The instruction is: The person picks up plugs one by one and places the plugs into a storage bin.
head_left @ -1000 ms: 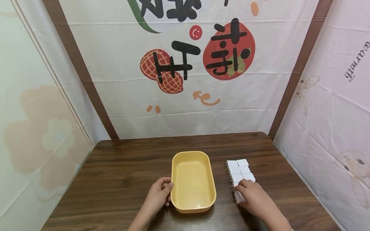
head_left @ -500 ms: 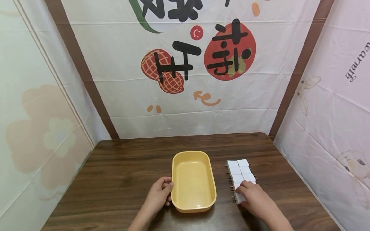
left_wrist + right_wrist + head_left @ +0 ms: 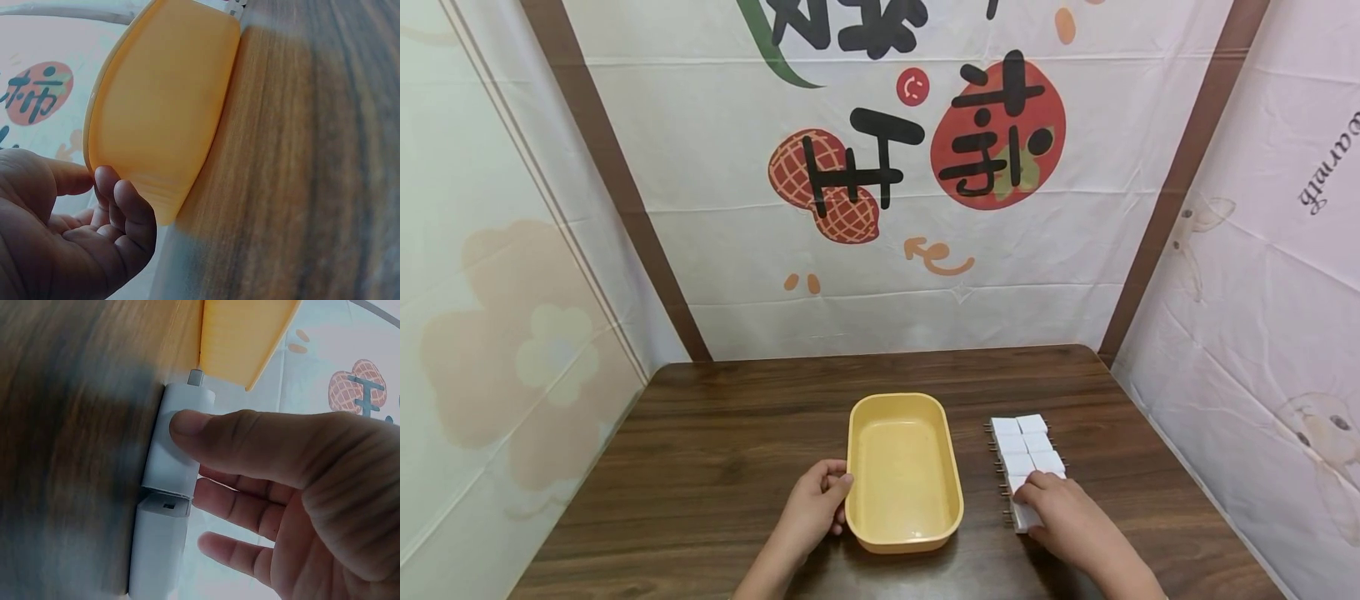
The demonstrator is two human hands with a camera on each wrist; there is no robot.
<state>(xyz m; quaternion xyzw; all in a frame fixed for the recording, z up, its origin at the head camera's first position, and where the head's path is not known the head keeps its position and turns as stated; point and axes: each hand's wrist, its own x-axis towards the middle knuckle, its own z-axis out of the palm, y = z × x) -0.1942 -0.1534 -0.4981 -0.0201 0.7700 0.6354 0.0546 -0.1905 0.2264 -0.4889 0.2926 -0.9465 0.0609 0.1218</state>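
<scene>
A yellow rectangular tray stands empty on the dark wooden table. My left hand grips its left rim, thumb over the edge and fingers curled against the outer wall. To the tray's right lie several white plug blocks with metal prongs, in two close columns. My right hand covers the nearest ones. In the right wrist view its thumb presses on one white block while the fingers curl at the block's other side, pinching it. Another white block lies end to end with it.
Printed cloth walls close in the table at the back and on both sides. The table's left half and its far strip are bare wood.
</scene>
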